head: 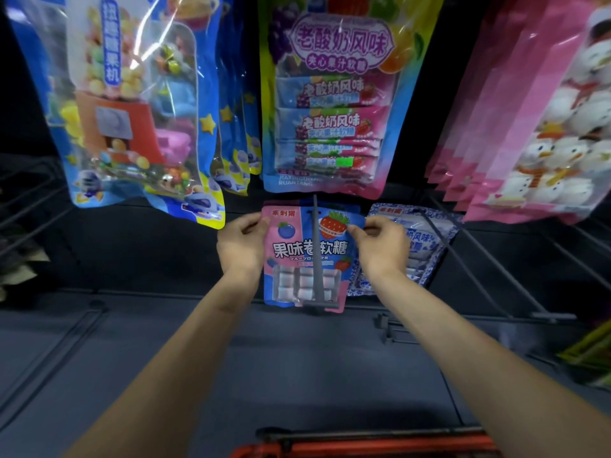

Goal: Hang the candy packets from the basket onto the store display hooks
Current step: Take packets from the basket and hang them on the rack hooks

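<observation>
A pink-and-blue candy packet (291, 259) with a strawberry and a blueberry printed on it sits on a grey display hook (318, 259) that runs down its front. My left hand (243, 247) pinches the packet's upper left corner. My right hand (380, 247) pinches its upper right edge. The red rim of the basket (370, 442) shows at the bottom edge of the view; its contents are hidden.
A blue-and-white patterned packet (426, 246) hangs on the hook to the right. Above hang big blue candy bags (132, 104), a rainbow yoghurt-gummy bag (330, 94) and pink snowman bags (542, 127). Bare grey hooks (515, 279) jut out at right.
</observation>
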`<action>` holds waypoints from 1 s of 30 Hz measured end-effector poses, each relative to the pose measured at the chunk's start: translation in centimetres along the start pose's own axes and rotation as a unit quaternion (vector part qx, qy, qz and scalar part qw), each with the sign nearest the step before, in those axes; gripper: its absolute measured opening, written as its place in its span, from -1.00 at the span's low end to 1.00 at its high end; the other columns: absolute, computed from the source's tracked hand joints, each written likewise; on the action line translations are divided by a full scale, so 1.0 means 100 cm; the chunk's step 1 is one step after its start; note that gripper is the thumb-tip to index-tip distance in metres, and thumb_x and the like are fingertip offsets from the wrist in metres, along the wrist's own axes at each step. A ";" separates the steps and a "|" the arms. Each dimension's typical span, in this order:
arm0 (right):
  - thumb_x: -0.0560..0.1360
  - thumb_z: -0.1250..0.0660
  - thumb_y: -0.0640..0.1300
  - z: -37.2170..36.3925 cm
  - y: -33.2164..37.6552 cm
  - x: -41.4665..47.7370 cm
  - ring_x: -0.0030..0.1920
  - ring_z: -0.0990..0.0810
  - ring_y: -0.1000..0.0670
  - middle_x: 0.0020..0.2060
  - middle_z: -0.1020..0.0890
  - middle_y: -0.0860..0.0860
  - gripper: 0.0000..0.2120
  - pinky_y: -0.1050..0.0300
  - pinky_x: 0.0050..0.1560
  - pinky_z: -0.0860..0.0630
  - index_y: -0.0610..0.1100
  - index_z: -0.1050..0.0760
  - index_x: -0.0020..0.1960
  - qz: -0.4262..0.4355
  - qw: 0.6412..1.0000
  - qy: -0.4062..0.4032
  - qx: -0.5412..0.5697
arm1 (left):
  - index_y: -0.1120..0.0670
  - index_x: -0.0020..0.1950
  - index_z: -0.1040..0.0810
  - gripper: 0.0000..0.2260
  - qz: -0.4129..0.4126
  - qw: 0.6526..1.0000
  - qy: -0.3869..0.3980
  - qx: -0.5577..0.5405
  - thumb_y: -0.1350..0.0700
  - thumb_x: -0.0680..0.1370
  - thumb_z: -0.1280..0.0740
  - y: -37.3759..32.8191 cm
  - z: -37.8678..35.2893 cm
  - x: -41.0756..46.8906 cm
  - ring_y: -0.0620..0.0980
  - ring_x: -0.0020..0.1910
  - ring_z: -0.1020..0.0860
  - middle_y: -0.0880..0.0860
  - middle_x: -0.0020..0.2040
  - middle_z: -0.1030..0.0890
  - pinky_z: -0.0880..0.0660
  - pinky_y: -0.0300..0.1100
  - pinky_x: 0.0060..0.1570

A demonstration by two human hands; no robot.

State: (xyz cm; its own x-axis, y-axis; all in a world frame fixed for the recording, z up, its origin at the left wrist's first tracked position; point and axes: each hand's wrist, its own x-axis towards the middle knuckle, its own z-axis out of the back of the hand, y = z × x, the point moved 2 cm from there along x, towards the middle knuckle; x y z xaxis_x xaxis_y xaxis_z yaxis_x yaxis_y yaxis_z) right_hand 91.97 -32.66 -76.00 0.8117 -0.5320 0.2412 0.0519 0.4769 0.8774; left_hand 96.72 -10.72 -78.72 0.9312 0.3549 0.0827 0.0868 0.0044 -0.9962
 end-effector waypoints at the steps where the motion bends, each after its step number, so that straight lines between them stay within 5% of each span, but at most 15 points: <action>1: 0.58 -0.49 -0.06 -0.001 0.000 0.001 -0.30 -0.53 0.15 -0.30 -0.60 0.10 -0.81 0.26 -0.34 -0.38 -0.07 -0.58 -0.16 -0.004 1.000 0.003 -0.002 | 0.12 0.20 -0.71 -0.80 0.004 1.000 0.002 0.000 0.12 0.60 -0.47 0.001 0.000 0.001 -0.13 -0.09 -0.68 -0.05 -0.05 -0.73 -0.58 -0.29 -0.04; 5: 0.59 -0.47 -0.03 -0.002 0.000 0.004 -0.27 -0.54 0.19 -0.27 -0.62 0.14 -0.87 0.29 -0.32 -0.39 -0.07 -0.62 -0.07 -0.013 1.000 0.007 -0.006 | 0.11 0.21 -0.71 -0.81 0.011 1.000 0.005 0.004 0.11 0.61 -0.47 0.002 0.002 0.004 -0.15 -0.09 -0.67 -0.08 -0.07 -0.71 -0.59 -0.28 0.02; 12: 0.61 -0.46 -0.07 0.002 -0.002 0.001 -0.25 -0.52 0.18 -0.24 -0.58 0.14 -0.90 0.28 -0.28 -0.40 -0.05 -0.55 0.00 -0.005 1.000 0.014 0.005 | 0.07 0.19 -0.69 -0.83 0.010 1.000 0.014 0.017 0.15 0.60 -0.47 0.001 0.006 0.003 -0.24 -0.12 -0.64 -0.13 -0.10 -0.69 -0.49 -0.47 -0.17; 18: 0.59 -0.48 -0.10 0.006 -0.004 -0.007 -0.19 -0.58 0.07 -0.17 -0.64 0.03 -0.80 0.15 -0.19 -0.45 -0.07 -0.55 0.17 -0.024 0.999 0.021 -0.001 | 0.12 0.27 -0.66 -0.74 0.003 0.999 0.026 0.046 0.26 0.58 -0.43 0.003 0.010 -0.001 0.02 0.05 -0.71 0.02 0.03 -0.74 -0.61 -0.21 0.03; 24: 0.57 -0.50 -0.09 0.015 -0.013 -0.036 -0.14 -0.59 0.09 -0.11 -0.68 0.00 -0.67 0.19 -0.20 -0.44 -0.09 -0.54 0.30 -0.045 0.999 0.030 -0.003 | 0.12 0.39 -0.57 -0.54 0.024 0.989 0.038 0.139 0.21 0.50 -0.55 0.004 0.031 -0.026 0.04 0.11 -0.64 0.08 0.13 -0.65 -0.54 -0.11 0.17; 30: 0.53 -0.54 -0.11 0.035 -0.015 -0.079 -0.08 -0.62 0.01 -0.09 -0.60 0.05 -0.64 0.12 -0.05 -0.53 -0.07 -0.56 0.29 -0.040 0.994 0.100 -0.002 | 0.08 0.36 -0.59 -0.58 0.013 0.970 0.101 0.219 0.19 0.52 -0.54 0.001 0.057 -0.076 0.05 0.07 -0.65 0.07 0.13 -0.65 -0.56 -0.09 0.12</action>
State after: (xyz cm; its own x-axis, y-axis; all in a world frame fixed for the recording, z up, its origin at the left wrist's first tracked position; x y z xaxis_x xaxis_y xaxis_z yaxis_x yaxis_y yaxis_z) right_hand 83.47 -31.63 -77.75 0.9045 -0.4184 0.0828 0.1227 0.4411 0.8890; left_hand 87.66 -8.10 -79.62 0.9853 0.1701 0.0172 -0.0550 0.4105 -0.9102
